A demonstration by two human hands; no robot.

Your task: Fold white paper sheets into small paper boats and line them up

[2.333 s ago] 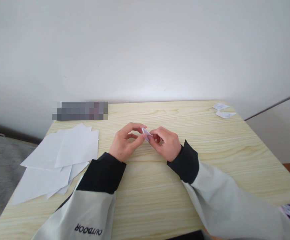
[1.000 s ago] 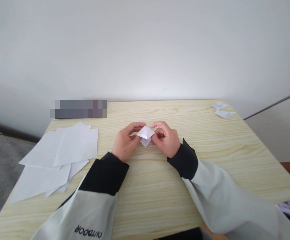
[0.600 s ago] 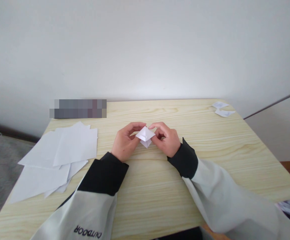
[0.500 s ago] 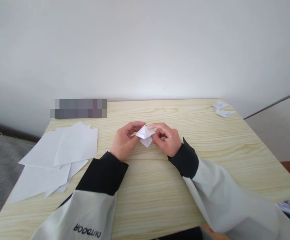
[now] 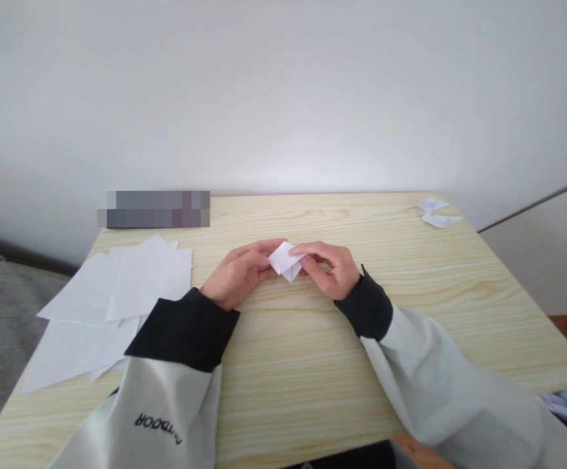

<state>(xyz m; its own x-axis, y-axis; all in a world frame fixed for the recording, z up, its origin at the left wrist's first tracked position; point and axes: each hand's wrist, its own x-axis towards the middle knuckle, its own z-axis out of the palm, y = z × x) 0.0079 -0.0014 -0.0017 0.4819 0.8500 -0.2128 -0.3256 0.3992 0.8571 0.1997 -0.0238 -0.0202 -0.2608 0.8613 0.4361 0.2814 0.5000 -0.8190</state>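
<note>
A small white folded paper [image 5: 286, 259], diamond-like in outline with a triangular flap at its lower right, is between my hands just over the middle of the table. My left hand [image 5: 241, 268] holds its left side, with fingers reaching behind the paper where they are partly hidden. My right hand [image 5: 329, 267] pinches its right corner, the index finger lying on top and the thumb below.
Loose white paper sheets [image 5: 149, 283] overlap on the left of the wooden table [image 5: 283, 378]. A blurred-out dark object [image 5: 156, 218] lies at the back left. Two small folded papers [image 5: 442, 220] lie at the far right corner, and a white wall [image 5: 283, 98] stands behind.
My left hand has shifted slightly left and its fingers have straightened. The upper part of the folded paper now looks flat and diamond-shaped instead of raised. My right hand keeps its pinch.
</note>
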